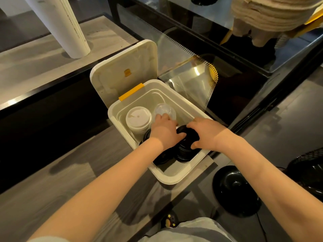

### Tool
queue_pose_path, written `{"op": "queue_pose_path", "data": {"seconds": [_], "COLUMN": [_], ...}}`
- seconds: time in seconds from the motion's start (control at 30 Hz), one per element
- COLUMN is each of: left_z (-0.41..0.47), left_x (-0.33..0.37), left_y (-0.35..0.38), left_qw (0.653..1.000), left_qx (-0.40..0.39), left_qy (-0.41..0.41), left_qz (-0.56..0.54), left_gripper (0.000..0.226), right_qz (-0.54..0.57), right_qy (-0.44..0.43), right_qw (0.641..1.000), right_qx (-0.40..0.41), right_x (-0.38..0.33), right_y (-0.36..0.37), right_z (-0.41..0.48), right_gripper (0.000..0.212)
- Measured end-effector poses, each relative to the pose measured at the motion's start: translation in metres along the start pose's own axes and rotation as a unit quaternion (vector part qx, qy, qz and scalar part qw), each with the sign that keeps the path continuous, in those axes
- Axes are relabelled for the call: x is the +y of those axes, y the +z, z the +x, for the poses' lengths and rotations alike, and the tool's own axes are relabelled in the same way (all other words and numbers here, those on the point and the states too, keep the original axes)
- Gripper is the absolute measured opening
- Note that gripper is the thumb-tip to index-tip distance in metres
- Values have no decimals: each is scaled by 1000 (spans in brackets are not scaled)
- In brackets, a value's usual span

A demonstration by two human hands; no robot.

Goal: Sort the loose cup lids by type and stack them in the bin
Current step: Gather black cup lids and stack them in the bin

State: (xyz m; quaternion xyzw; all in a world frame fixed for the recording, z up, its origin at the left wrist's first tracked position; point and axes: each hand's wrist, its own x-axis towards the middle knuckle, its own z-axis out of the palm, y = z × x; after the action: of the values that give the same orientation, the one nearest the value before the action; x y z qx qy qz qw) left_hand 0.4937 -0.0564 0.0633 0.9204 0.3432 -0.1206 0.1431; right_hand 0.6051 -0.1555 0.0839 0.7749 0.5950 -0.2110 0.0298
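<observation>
Near-right in bin (174, 179), black lid stack (185, 152) is clasped by right hand (206, 133); left hand (166, 131) grip on clear lids (163, 109) cannot be told. Toppling is risked by an off-centre push.

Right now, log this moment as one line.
left hand: on clear lids, grip unclear | right hand: grips black lid stack | white lid stack: upright in bin

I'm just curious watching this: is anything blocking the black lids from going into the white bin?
Nothing visible. The bin has its cover flipped open, and the right hand grips the black lids inside it. The white lids and clear lids sit at the far end, out of the way.
</observation>
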Motion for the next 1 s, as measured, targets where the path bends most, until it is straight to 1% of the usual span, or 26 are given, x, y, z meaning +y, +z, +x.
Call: {"op": "queue_pose_path", "data": {"seconds": [0.07,0.17,0.23,0.3,0.37,0.43,0.53,0.6,0.73,0.83,1.0], "left_z": [-3,-11,-19,-25,-28,-29,-29,-30,-35,-38,-43], "left_x": [-7,-21,-32,-42,-49,-51,-50,-50,-51,-52,-53], "left_y": [-1,-5,-6,-6,-4,-2,0,2,6,7,3], "left_qw": [999,993,992,995,997,997,997,996,995,995,995], "left_qx": [27,76,105,94,49,11,-5,-4,25,31,50], "left_qy": [4,-3,2,14,29,37,37,42,54,56,58], "left_qz": [-21,-94,-77,-10,48,63,74,84,82,77,59], "left_gripper": [53,48,43,39,34,34,37,38,38,38,39], "right_qz": [-6,-26,-16,-11,-21,-33,-25,-11,11,0,8], "right_qy": [0,-4,-13,-24,-22,-15,2,8,-6,-16,-17], "right_qw": [1000,1000,1000,1000,999,999,999,1000,1000,1000,1000], "right_qx": [3,9,14,4,-16,-19,-21,-18,4,6,20], "right_x": [-2,-4,-6,-7,-8,-7,-5,-6,-8,-10,-12], "right_y": [-1,-1,1,3,5,6,4,4,8,11,7], "right_z": [2,3,2,1,0,1,1,1,1,1,0], "right_gripper": [56,56,64,78,83,80,75,76,82,76,72]}}
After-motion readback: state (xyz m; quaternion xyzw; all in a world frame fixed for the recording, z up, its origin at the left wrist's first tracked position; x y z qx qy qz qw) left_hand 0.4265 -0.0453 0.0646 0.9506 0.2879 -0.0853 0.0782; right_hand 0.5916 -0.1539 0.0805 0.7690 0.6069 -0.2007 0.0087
